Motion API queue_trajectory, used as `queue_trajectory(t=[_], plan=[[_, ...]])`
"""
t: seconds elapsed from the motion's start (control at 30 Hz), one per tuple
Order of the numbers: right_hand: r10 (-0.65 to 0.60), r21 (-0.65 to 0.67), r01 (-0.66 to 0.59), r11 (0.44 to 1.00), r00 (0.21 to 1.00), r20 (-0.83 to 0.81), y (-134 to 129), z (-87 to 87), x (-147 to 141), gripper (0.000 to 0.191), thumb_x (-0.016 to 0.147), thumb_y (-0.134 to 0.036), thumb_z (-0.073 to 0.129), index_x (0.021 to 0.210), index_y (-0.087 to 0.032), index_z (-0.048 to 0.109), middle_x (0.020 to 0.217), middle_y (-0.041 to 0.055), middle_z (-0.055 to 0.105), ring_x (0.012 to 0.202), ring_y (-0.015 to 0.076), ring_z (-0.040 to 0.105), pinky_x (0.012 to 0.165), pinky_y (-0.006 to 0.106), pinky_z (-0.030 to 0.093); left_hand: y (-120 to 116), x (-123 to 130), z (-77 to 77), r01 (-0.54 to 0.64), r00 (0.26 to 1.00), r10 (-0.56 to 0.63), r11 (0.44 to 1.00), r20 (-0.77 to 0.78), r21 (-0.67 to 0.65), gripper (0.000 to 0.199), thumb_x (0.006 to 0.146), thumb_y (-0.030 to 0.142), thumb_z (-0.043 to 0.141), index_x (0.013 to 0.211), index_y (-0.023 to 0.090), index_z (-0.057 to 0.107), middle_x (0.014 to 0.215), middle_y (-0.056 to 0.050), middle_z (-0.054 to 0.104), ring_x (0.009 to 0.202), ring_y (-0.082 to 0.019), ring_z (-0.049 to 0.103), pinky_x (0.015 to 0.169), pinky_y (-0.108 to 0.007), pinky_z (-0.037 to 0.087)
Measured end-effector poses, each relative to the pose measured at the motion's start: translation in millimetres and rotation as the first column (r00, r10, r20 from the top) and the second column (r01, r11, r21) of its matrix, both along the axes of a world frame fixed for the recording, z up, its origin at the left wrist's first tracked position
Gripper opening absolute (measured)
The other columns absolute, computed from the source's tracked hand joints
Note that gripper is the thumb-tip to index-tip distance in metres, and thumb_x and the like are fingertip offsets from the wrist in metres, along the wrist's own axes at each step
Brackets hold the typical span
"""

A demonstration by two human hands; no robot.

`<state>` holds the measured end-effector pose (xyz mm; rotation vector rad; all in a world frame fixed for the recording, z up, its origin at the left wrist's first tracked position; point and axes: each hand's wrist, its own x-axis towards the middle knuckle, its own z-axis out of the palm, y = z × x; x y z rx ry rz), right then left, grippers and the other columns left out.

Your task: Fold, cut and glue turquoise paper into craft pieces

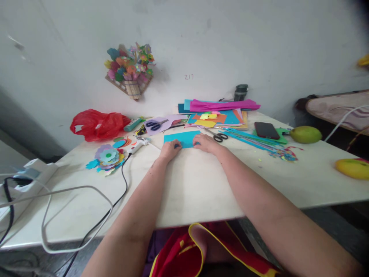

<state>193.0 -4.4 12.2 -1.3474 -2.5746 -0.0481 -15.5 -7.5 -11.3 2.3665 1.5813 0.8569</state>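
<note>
A sheet of blue paper (182, 137) lies on the table in front of me, its near edge under both hands. My left hand (170, 149) is closed at the near left corner, fingers curled on the edge. At the near right corner my right hand (205, 143) pinches the paper too, its fingertips partly hidden. Just beyond my right hand rest black-handled scissors (219, 137). A white glue gun (138, 145) lies left of my left hand, its black cord trailing toward me. Layered paper flowers (108, 157) are piled farther left.
Coloured paper sheets (225, 120) are stacked at the back. Blue strips (245, 139), a phone (266, 130) and mangoes (306, 134) lie to the right. At the left are a red plastic bag (96, 125), dark scissors (155, 124), and a power strip (37, 181) with loose cables.
</note>
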Motion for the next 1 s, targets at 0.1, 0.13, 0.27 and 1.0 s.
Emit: queue_trajectory(t=[0.1,0.13,0.27,1.0], plan=[[-0.022,-0.041,0.019,0.999,0.998,-0.066,5,-5.0,-3,0.012,0.08,-0.022,0.057,0.087,-0.018,0.066,0.111,0.0063,0.06,0.107,0.02,0.049,0.09,0.03,0.037,-2,1,1.3,-0.001,1.0,0.0,1.0,-0.017,-0.011,0.015,0.076,0.026,0.058,0.087,0.022,0.067,0.102,-0.002,0.069,0.095,-0.018,0.062,0.086,-0.028,0.046],[-0.029,-0.053,0.025,0.998,0.996,-0.082,6,-6.2,-4,0.012,0.08,-0.022,0.056,0.085,-0.018,0.066,0.113,0.0063,0.059,0.108,0.0202,0.049,0.091,0.03,0.037,-3,2,1.8,0.002,1.0,-0.002,1.0,-0.016,-0.01,0.015,0.076,0.027,0.059,0.088,0.022,0.067,0.102,-0.002,0.069,0.094,-0.018,0.062,0.086,-0.028,0.046],[-0.044,-0.096,0.033,0.995,0.992,-0.118,10,-7.7,-5,0.011,0.08,-0.024,0.056,0.078,-0.019,0.065,0.116,0.0038,0.059,0.109,0.0204,0.048,0.093,0.031,0.037,-5,4,3.6,0.03,0.999,-0.03,0.999,-0.019,0.013,0.018,0.075,0.027,0.06,0.091,0.023,0.067,0.106,-0.001,0.068,0.097,-0.018,0.062,0.089,-0.029,0.045],[-0.042,-0.141,0.014,0.99,0.979,-0.197,16,-5.2,-1,0.015,0.078,-0.033,0.059,0.083,-0.022,0.069,0.105,0.0032,0.064,0.099,0.0191,0.055,0.084,0.028,0.041,-3,10,1.5,0.051,0.993,-0.042,0.995,-0.112,0.083,0.015,0.076,0.022,0.058,0.082,0.026,0.071,0.102,0.001,0.069,0.096,-0.017,0.062,0.088,-0.027,0.045]])
